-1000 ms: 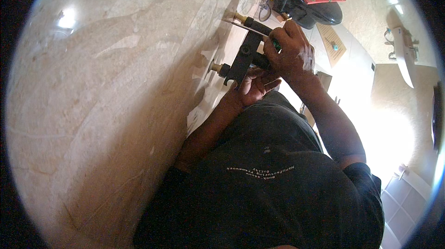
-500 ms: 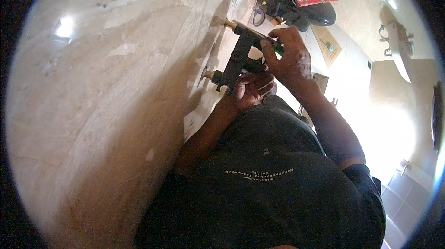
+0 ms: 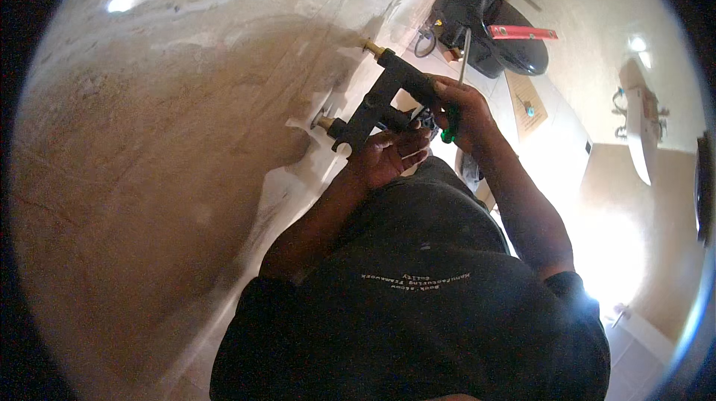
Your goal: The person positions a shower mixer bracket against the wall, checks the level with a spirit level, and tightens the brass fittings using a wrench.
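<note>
A black pipe fitting [image 3: 379, 101] sits between the two hands and the stone-patterned wall [image 3: 186, 140], with its long bar slanting across the person's front. Two brass ends [image 3: 326, 123] on its left side point at the wall; whether they are seated in it, I cannot tell. On its other side, two short black arms reach toward the hands.

The right hand [image 3: 466, 111] is at the end of the upper arm, its thumb and fingers against it. It is closed around a screwdriver [image 3: 450, 126], the green handle low in the palm and the metal shaft pointing away from the body.

The left hand [image 3: 385, 156] is under the fitting's lower end, just beside the lower arm, with its fingers half curled; I cannot tell whether it grips the fitting.

Beyond the right hand, a red level [image 3: 522, 32] lies across a black toilet [image 3: 488, 58].
</note>
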`<state>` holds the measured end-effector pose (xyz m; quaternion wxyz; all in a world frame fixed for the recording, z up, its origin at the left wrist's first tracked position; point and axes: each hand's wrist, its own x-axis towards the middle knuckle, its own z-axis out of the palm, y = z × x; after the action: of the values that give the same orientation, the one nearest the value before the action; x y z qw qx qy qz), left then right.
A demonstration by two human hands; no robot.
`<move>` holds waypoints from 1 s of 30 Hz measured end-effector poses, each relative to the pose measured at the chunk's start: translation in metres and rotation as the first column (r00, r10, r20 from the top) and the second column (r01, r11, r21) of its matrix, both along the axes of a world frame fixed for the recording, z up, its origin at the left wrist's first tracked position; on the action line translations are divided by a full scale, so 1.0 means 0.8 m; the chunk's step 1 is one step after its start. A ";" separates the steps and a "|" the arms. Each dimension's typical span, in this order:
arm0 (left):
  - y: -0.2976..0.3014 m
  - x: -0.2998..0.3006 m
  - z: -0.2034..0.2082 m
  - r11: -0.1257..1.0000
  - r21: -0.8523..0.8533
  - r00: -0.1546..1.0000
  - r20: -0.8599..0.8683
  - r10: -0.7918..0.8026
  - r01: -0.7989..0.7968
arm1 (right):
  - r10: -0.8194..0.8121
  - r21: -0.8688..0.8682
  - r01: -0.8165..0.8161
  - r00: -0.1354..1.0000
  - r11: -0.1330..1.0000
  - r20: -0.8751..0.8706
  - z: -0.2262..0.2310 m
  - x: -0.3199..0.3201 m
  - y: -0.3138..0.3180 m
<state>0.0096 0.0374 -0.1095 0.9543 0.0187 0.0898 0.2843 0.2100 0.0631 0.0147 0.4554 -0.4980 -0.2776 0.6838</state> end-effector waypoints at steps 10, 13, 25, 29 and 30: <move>-0.035 0.025 0.023 0.763 0.645 0.812 -0.429 0.396 -0.031 | 0.170 -0.020 -0.180 0.955 0.983 -0.242 -0.010 0.032 0.025; -0.051 0.037 0.049 0.734 0.672 0.792 -0.394 0.466 -0.097 | 0.237 -0.026 -0.255 0.927 0.967 -0.290 -0.010 0.044 0.038; -0.073 0.149 0.119 0.731 0.203 0.555 -0.529 0.642 -0.651 | 0.459 0.034 -0.467 0.849 0.883 -0.262 -0.028 0.067 0.070; -0.059 0.177 0.122 0.596 0.142 0.517 -0.366 0.774 -0.791 | 0.487 0.058 -0.487 0.845 0.871 -0.220 -0.022 0.071 0.077; -0.060 0.180 0.123 0.568 0.117 0.502 -0.348 0.792 -0.815 | 0.481 0.052 -0.481 0.853 0.875 -0.204 -0.020 0.069 0.075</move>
<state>0.1536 -0.0104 -0.0111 0.6788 -0.0026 0.2711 0.6825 0.2649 0.1233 -0.0013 0.2967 -0.3375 -0.3430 0.8249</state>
